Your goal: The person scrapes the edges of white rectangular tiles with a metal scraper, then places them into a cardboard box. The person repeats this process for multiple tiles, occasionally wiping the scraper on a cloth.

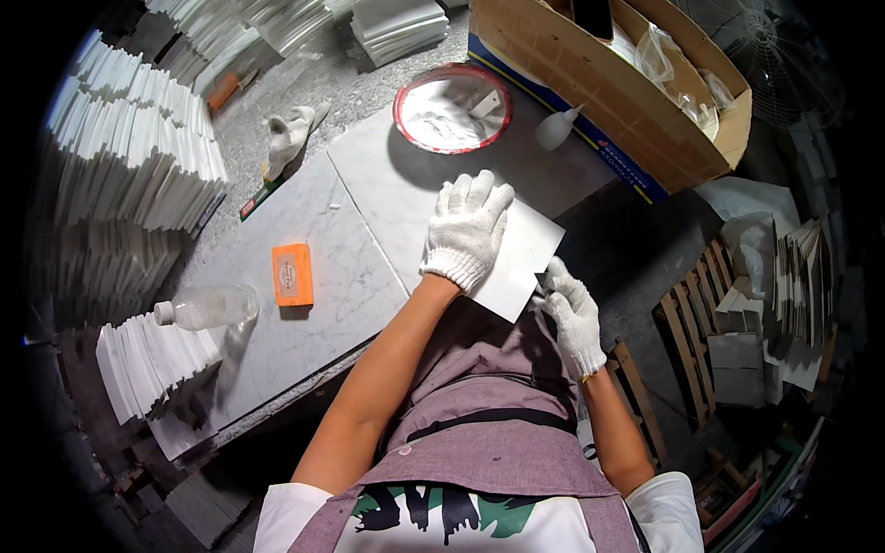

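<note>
Both my hands wear white knit gloves. My left hand [467, 226] lies flat with its fingers stretched out over a white tile [524, 253], pressing it against the marble-look table slab. The tile's right part sticks out past the table edge, and a small notch shows in its right side. Beside that notch, my right hand [573, 318] is closed around a small dark tool [541, 285], mostly hidden by the glove. Just beyond my left hand stands a red-rimmed bowl [400, 123] of white material, with a small pale piece in it.
A white squeeze bottle [555, 129] stands by a large cardboard box [544, 46]. To the left are an orange block [292, 275], a clear plastic bottle [212, 307], a loose glove [289, 138] and tall tile stacks [138, 138]. Wooden pallets [691, 318] are at the right.
</note>
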A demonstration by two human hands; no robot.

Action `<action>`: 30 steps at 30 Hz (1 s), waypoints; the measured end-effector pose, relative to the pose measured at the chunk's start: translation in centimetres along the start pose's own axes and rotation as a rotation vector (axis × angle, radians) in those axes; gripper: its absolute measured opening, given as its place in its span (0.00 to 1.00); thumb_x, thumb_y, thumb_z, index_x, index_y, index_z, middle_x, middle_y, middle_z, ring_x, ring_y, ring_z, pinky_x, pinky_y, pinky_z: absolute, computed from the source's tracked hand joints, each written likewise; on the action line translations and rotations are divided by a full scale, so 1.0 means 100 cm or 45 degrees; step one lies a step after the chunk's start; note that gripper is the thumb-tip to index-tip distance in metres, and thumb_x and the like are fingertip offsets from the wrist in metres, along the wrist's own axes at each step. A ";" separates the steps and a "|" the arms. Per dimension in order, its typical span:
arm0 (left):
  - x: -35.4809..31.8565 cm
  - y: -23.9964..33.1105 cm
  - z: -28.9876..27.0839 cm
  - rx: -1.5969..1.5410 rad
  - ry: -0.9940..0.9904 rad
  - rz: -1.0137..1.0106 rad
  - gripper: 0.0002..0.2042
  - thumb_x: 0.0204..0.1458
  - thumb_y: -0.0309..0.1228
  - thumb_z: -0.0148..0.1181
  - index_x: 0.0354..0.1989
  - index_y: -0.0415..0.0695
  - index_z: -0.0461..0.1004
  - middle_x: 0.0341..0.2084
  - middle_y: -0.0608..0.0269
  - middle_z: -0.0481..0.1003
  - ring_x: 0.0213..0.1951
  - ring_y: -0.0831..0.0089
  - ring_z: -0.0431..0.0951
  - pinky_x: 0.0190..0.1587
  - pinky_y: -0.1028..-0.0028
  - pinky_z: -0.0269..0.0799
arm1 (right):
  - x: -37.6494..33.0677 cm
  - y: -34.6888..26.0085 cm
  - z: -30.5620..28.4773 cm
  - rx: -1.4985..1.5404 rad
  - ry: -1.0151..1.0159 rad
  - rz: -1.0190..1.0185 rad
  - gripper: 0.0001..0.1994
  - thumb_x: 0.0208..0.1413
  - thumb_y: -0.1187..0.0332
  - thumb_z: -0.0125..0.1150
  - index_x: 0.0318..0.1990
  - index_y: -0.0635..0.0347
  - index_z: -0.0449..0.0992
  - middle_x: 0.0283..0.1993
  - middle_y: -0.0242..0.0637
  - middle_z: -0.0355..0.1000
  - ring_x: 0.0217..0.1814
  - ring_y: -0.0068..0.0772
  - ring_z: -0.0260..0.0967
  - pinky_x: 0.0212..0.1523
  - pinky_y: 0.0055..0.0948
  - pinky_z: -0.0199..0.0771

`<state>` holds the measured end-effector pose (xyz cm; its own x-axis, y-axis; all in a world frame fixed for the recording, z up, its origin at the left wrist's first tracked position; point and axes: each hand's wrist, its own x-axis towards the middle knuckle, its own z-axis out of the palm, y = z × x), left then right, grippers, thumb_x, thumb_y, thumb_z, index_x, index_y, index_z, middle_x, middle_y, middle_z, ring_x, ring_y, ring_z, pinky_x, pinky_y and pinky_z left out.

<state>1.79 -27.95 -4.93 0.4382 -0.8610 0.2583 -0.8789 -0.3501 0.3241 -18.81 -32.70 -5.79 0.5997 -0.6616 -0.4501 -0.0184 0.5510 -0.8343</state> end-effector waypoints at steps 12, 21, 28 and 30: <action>0.004 0.001 -0.002 0.042 0.024 0.038 0.13 0.52 0.37 0.53 0.46 0.54 0.72 0.50 0.61 0.67 0.51 0.57 0.66 0.57 0.55 0.59 | -0.014 0.023 0.033 -0.010 -0.141 0.182 0.08 0.59 0.74 0.54 0.45 0.65 0.72 0.43 0.36 0.73 0.43 0.23 0.70 0.48 0.25 0.73; -0.015 -0.007 -0.034 0.017 -0.087 -0.206 0.14 0.51 0.41 0.52 0.44 0.52 0.74 0.41 0.60 0.73 0.46 0.58 0.70 0.51 0.61 0.63 | 0.008 0.008 0.011 -0.349 -0.088 -0.176 0.06 0.57 0.76 0.55 0.41 0.65 0.73 0.35 0.32 0.73 0.38 0.20 0.69 0.42 0.21 0.71; -0.046 -0.030 -0.060 -0.111 0.009 -0.522 0.18 0.52 0.44 0.55 0.48 0.49 0.73 0.42 0.57 0.73 0.46 0.58 0.71 0.51 0.61 0.64 | 0.021 -0.061 0.036 -1.069 -0.438 -0.827 0.08 0.48 0.76 0.62 0.37 0.57 0.78 0.34 0.37 0.70 0.34 0.34 0.70 0.37 0.27 0.71; -0.052 -0.037 -0.067 -0.100 -0.033 -0.560 0.19 0.53 0.46 0.55 0.48 0.49 0.73 0.42 0.58 0.73 0.46 0.59 0.71 0.51 0.62 0.64 | 0.024 -0.073 0.047 -1.145 -0.499 -0.944 0.08 0.45 0.74 0.64 0.36 0.52 0.78 0.32 0.37 0.70 0.31 0.38 0.70 0.33 0.31 0.71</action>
<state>4.01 -19.71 -1.38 0.7615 -0.6456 0.0578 -0.5924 -0.6571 0.4662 -13.49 -35.95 0.70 0.8966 -0.3825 0.2230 -0.0224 -0.5422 -0.8399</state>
